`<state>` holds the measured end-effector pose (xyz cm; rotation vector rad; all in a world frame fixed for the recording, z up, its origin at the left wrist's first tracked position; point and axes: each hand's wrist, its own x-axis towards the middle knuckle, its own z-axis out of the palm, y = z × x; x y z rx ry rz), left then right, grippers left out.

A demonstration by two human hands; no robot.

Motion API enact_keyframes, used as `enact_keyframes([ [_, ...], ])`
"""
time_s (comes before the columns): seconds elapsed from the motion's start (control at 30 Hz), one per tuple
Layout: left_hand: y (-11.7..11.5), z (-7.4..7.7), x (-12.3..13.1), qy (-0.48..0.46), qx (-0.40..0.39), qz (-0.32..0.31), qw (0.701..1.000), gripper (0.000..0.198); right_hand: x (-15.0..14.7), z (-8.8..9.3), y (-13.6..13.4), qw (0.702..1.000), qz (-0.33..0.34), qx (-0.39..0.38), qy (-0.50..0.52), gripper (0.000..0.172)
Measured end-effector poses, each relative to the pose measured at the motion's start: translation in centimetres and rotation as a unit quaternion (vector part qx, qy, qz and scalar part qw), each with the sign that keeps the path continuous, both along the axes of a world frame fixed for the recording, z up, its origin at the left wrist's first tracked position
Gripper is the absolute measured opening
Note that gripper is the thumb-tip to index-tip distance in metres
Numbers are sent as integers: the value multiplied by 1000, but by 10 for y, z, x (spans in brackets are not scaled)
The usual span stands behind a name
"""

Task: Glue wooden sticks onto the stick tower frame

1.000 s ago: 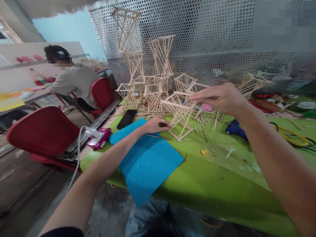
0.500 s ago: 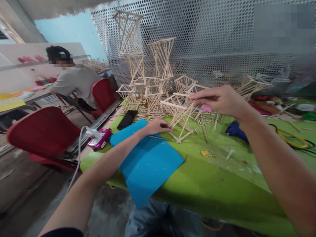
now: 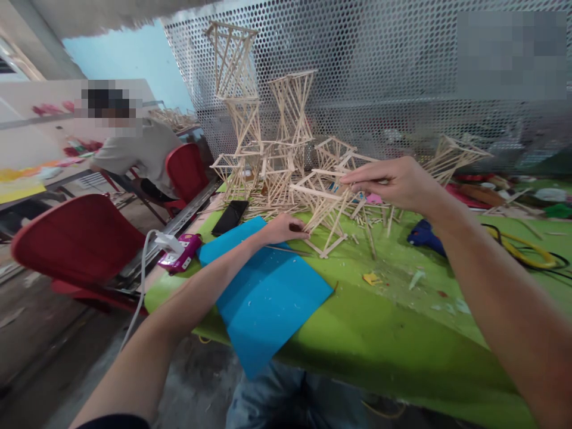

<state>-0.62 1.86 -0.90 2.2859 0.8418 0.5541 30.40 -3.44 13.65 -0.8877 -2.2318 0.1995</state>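
A lattice frame of thin wooden sticks point(image 3: 328, 220) stands on the green tabletop in front of me. My left hand point(image 3: 286, 229) pinches its lower left corner, wrist resting above a blue sheet point(image 3: 268, 298). At its upper right corner my right hand point(image 3: 384, 182) has thumb and fingers closed on the top of the frame. Behind it are loose sticks point(image 3: 277, 208) and more stick frames, with a tall stacked stick tower point(image 3: 236, 65) at the back left. A blue glue gun point(image 3: 426, 236) lies right of the frame, partly behind my right forearm.
A black phone point(image 3: 230, 217) and a purple power strip point(image 3: 181, 253) with a white plug lie left. Yellow cable point(image 3: 531, 250) coils at the right. A perforated metal screen point(image 3: 379, 71) rises behind the table. Red chairs point(image 3: 80, 244) and a seated person point(image 3: 134, 143) are at left.
Both hands keep their grip on the stick frame, which has barely moved. The view shifts very slightly.
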Motion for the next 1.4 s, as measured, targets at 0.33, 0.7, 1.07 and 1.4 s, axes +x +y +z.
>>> enact_keyframes([
  [0.33,5,-4,-3,-7,10,-24,1000,38,-1,2,-5,999,-10,-34,5,24],
  [0.7,4,-4,-2,-8,25,-28,999,41,-6,3,-5,994,-20,-92,54,31],
  [1.07,3,0,-5,4,6,-29,1000,36,-10,3,-9,999,-31,-35,11,26],
  [1.4,2,6,-7,0,3,-37,999,38,-11,-4,-15,999,-23,14,33,18],
])
